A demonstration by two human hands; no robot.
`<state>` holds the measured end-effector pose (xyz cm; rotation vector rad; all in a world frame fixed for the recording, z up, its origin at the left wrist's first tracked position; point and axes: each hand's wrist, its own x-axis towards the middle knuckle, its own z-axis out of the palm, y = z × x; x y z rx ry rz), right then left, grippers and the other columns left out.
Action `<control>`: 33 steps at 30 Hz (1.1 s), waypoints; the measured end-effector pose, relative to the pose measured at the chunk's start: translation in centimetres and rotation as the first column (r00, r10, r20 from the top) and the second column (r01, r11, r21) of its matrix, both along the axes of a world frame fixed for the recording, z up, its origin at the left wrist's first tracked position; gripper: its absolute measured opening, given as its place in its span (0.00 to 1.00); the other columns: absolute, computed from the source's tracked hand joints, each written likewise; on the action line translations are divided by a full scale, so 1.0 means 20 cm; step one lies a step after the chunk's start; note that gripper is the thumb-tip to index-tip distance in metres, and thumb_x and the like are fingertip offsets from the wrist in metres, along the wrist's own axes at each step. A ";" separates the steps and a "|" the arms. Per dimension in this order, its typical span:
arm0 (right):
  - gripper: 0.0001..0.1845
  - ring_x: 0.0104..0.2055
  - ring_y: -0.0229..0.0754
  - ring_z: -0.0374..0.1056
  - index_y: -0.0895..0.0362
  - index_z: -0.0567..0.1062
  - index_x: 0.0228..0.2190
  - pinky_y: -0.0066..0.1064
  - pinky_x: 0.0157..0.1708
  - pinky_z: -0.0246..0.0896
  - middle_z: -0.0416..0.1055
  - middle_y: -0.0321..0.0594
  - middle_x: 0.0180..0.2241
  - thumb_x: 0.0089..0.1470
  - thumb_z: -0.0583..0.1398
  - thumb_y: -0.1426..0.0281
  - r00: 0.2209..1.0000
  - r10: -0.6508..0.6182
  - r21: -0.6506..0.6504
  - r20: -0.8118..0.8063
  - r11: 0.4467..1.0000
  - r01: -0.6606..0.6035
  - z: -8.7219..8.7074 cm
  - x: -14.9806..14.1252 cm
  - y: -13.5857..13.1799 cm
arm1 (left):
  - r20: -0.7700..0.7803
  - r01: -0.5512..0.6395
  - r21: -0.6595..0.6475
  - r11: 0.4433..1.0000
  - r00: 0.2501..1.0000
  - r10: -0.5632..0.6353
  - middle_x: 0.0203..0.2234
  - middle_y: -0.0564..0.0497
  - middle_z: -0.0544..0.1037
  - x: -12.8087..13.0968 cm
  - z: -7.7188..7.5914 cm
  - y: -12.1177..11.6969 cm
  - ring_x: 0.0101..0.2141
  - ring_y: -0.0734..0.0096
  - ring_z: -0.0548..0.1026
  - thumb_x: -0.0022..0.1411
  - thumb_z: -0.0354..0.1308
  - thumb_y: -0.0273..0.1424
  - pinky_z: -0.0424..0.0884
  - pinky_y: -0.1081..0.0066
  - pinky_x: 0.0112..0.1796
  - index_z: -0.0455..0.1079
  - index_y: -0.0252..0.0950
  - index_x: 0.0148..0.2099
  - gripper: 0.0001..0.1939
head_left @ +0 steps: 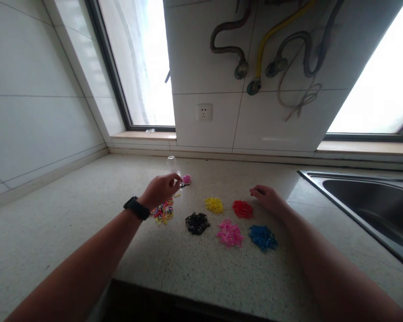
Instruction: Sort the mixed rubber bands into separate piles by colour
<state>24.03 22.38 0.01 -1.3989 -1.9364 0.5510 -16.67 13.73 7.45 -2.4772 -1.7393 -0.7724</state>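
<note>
My left hand (161, 189), with a black watch on the wrist, is above a mixed-colour pile of small rubber bands (164, 211). Its thumb and fingers are pinched together; a small dark piece (185, 184) shows by the fingertips, and I cannot tell if they hold it. My right hand (267, 197) is closed beside a red rubber band pile (242, 209), its grip contents hidden. Sorted piles of yellow (214, 205), black (197, 223), pink (230, 233) and blue rubber bands (263, 237) lie between the forearms.
Behind my left hand stand a clear plastic container (171, 164) and a round pink object (186, 179). A steel sink (325, 176) is set into the speckled counter (195, 273) at right. Hoses and valves (254, 86) hang on the tiled wall above a socket (204, 112).
</note>
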 end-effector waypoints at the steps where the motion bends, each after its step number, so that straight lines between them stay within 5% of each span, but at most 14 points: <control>1: 0.22 0.25 0.40 0.59 0.59 0.75 0.26 0.33 0.28 0.52 0.68 0.37 0.21 0.53 0.55 0.53 1.000 0.000 0.001 -0.001 1.000 0.000 0.00 0.00 0.00 | -0.014 -0.061 -0.019 0.998 0.998 0.060 0.23 0.53 0.71 -0.08 -0.02 0.04 0.25 0.75 0.67 0.70 0.50 0.33 0.63 0.72 0.30 0.73 0.31 0.47 0.14; 8: 0.21 0.25 0.41 0.62 0.58 0.76 0.26 0.33 0.29 0.54 0.69 0.38 0.21 0.52 0.56 0.53 1.000 -0.024 -0.008 0.004 1.000 0.024 -0.01 0.01 0.02 | -0.166 -0.205 -0.266 0.942 0.972 0.164 0.47 0.44 0.74 -0.40 -0.13 0.18 0.43 0.63 0.75 0.68 0.56 0.38 0.75 0.59 0.42 0.69 0.33 0.53 0.17; 15: 0.21 0.27 0.41 0.63 0.58 0.77 0.27 0.32 0.30 0.55 0.70 0.39 0.23 0.52 0.55 0.54 0.999 -0.019 -0.012 0.026 1.000 0.019 -0.02 0.03 0.04 | -0.233 -0.233 -0.420 0.877 0.962 0.144 0.50 0.43 0.72 -0.47 -0.16 0.23 0.45 0.61 0.74 0.68 0.57 0.37 0.74 0.57 0.44 0.68 0.33 0.55 0.18; 25: 0.22 0.25 0.39 0.60 0.58 0.77 0.27 0.31 0.28 0.53 0.67 0.36 0.21 0.52 0.55 0.53 0.999 -0.035 -0.038 0.029 0.999 0.036 -0.01 0.02 0.03 | -0.101 -0.202 -0.417 0.886 0.979 0.176 0.49 0.43 0.72 -0.46 -0.13 0.23 0.45 0.62 0.74 0.68 0.56 0.37 0.74 0.57 0.44 0.68 0.33 0.55 0.17; 30: 0.22 0.23 0.38 0.58 0.58 0.77 0.27 0.30 0.26 0.51 0.64 0.34 0.19 0.51 0.55 0.53 0.999 -0.050 -0.058 0.015 0.997 0.051 -0.02 0.02 0.04 | 0.137 -0.004 -0.391 0.920 0.989 0.062 0.33 0.48 0.78 -0.30 -0.04 0.18 0.33 0.69 0.74 0.65 0.57 0.44 0.71 0.68 0.36 0.75 0.31 0.43 0.19; 33: 0.22 0.23 0.37 0.58 0.58 0.77 0.27 0.30 0.25 0.51 0.63 0.33 0.19 0.52 0.55 0.53 0.999 -0.041 -0.064 0.003 0.997 0.041 -0.03 0.02 0.04 | 0.306 0.157 -0.351 0.923 0.951 -0.045 0.32 0.49 0.79 -0.15 0.05 0.11 0.32 0.71 0.72 0.63 0.58 0.47 0.68 0.72 0.33 0.77 0.32 0.43 0.21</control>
